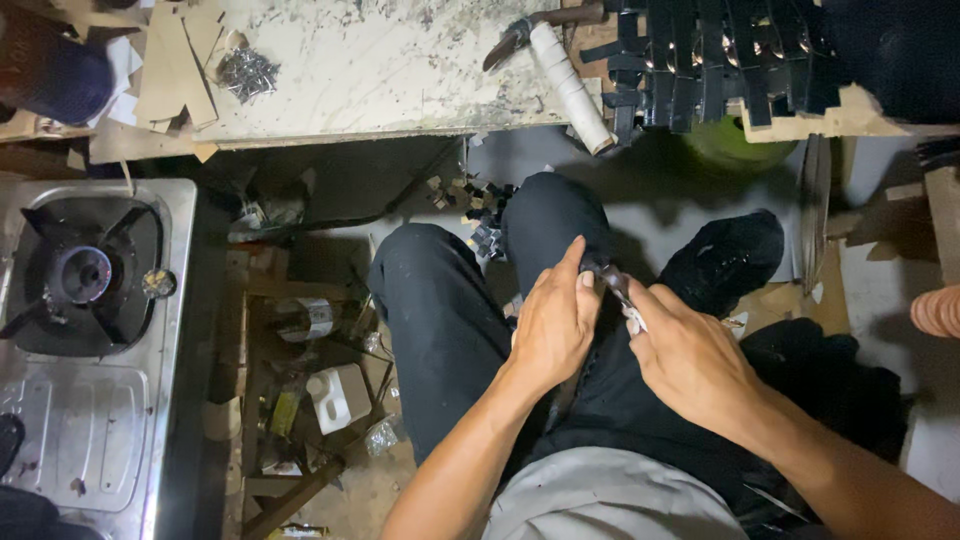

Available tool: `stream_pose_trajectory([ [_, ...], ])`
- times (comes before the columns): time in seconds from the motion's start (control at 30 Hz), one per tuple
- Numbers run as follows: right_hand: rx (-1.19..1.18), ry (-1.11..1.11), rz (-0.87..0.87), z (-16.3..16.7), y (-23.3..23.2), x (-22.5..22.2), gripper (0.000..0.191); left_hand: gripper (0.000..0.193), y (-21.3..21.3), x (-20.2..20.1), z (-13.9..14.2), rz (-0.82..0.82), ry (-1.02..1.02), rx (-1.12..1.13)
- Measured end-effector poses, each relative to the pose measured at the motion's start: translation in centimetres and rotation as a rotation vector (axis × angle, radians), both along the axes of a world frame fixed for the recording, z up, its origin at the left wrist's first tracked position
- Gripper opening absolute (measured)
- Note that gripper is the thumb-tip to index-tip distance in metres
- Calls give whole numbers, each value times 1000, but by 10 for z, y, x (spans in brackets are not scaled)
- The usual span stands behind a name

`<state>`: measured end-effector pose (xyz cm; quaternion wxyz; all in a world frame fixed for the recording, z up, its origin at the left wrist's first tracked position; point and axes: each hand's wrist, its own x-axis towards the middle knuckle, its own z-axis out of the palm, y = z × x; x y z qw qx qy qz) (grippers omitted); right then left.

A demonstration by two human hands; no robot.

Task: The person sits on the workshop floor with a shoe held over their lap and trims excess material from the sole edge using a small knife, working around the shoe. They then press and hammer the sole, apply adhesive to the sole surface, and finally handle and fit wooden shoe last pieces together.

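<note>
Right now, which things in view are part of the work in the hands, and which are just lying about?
In hand:
left hand
right hand
small dark piece pinched between them

Lying about:
gas stove
hammer on the worn board
pile of nails
stack of black strips

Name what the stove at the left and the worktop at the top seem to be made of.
Stove: likely stainless steel, going by its silvery, dully reflective pressed top. Worktop: looks like pale stone or marble, veined and stained, though a painted board is possible.
</note>
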<state>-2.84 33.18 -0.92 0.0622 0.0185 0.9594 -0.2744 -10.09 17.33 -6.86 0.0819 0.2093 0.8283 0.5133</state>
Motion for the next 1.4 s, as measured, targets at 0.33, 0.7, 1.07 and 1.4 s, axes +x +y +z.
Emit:
stream_pose_trajectory([
  [0.33, 76, 181, -37, -33, -26, 15, 63, 46, -23, -19, -17, -186, -257, 180],
  [0.7, -102, 19, -89, -17, -16, 21, 53, 46, -20, -9, 15, -140, -83, 19],
  [1.07, -187, -302, 138, 39, 51, 8, 20, 50, 9, 21, 33, -162, 97, 0],
  [1.4, -143, -198, 42, 37, 30, 25, 27, 54, -8, 16, 56, -277, 33, 19],
])
